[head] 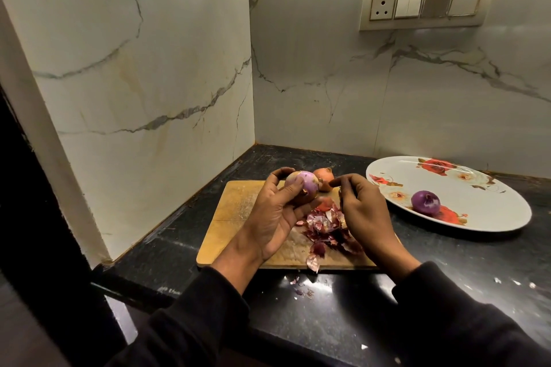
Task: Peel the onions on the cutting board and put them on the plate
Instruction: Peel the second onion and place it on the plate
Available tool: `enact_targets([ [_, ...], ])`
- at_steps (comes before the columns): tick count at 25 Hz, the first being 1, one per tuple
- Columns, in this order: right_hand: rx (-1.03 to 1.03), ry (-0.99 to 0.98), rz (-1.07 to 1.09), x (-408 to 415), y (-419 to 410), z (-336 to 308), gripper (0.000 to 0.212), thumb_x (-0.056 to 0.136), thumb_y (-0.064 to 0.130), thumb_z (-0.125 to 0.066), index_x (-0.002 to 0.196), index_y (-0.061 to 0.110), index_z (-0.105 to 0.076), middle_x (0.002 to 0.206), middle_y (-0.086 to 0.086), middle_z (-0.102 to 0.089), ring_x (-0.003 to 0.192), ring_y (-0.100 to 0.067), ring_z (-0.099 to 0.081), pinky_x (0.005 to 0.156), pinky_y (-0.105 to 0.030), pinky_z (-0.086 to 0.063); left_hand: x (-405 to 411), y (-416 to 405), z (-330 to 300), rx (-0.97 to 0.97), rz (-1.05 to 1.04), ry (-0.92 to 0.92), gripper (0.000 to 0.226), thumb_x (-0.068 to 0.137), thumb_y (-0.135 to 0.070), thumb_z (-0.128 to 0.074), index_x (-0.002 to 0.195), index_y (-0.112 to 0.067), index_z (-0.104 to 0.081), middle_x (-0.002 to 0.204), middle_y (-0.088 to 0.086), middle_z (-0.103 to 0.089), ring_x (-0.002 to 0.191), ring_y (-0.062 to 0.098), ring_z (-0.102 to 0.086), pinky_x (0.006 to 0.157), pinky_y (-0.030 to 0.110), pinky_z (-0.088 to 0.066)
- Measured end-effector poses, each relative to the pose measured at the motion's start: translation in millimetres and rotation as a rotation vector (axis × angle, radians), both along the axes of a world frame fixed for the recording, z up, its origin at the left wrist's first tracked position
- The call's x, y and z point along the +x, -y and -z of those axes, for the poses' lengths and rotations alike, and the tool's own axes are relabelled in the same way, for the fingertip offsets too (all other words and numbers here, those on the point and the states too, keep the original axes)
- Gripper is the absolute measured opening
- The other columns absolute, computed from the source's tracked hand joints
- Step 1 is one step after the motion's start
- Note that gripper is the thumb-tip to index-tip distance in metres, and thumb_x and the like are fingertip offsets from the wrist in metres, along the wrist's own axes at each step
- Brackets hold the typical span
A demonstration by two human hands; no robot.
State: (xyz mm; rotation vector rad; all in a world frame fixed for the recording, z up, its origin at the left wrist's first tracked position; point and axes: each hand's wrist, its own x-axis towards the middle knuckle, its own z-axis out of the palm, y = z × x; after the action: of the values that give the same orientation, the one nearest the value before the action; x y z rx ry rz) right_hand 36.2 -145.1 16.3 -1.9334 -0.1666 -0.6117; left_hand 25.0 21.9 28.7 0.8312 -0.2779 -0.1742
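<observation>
My left hand (272,211) grips a half-peeled onion (301,188); right hand (362,205) curled, pinch unclear; right of the cutting board (235,211), the plate (477,214) holds one peeled onion (425,202).

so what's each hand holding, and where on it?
Left hand grips the half-peeled onion around its sides, above the cutting board. Right hand: fingers curled, possibly pinching skin; cannot tell.

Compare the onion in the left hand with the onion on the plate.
The onion in the left hand is only partly peeled, pale purple with tan skin still clinging; the onion on the plate is fully peeled and deep purple. The first is held above the cutting board by the left hand; the second lies untouched on the plate. The held one looks somewhat bigger. Both are round red onions.
</observation>
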Motion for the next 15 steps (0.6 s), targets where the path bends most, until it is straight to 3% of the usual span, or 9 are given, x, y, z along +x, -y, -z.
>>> enact_targets([
  [2,-0.077,-0.029,-0.051,-1.7,-1.3,-2.3,0.035,0.105,0.034,-0.043,0.097,0.015,-0.071,0.086,0.001,-0.067,0.081,-0.012,-0.061,0.069,-0.033,-0.048,2.1,-0.2,1.4,0.007,0.007,0.003,0.037,0.088,-0.013,-0.062,0.124,-0.007,-0.056,0.12,0.022,-0.061,0.101,0.03,-0.069,0.088,0.043,-0.061],
  [5,-0.127,0.008,-0.075,-6.1,-4.7,-2.8,0.027,0.103,0.032,-0.05,0.101,0.019,-0.074,0.096,0.006,-0.066,0.093,-0.004,-0.06,0.075,-0.012,-0.044,3.8,0.4,3.9,-0.001,0.032,-0.009,0.039,0.095,-0.017,-0.054,0.132,-0.003,-0.053,0.12,0.022,-0.062,0.102,0.028,-0.068,0.093,0.043,-0.059],
  [9,0.042,0.151,-0.121,-8.6,-4.0,-6.5,0.021,0.094,0.025,-0.067,0.112,0.018,-0.074,0.103,0.007,-0.074,0.097,-0.004,-0.069,0.081,-0.021,-0.055,2.3,1.7,4.8,0.093,0.04,0.026,0.037,0.102,-0.013,-0.047,0.137,-0.005,-0.052,0.126,0.019,-0.062,0.107,0.027,-0.068,0.096,0.043,-0.056],
  [15,0.003,0.221,-0.137,-12.7,-0.5,-10.6,0.013,0.087,0.018,-0.075,0.099,0.02,-0.079,0.091,0.007,-0.075,0.083,-0.006,-0.071,0.072,-0.023,-0.057,0.3,3.8,5.3,0.214,0.021,0.089,0.027,0.099,-0.016,-0.053,0.123,-0.007,-0.062,0.116,0.011,-0.071,0.109,0.027,-0.068,0.095,0.043,-0.056],
])
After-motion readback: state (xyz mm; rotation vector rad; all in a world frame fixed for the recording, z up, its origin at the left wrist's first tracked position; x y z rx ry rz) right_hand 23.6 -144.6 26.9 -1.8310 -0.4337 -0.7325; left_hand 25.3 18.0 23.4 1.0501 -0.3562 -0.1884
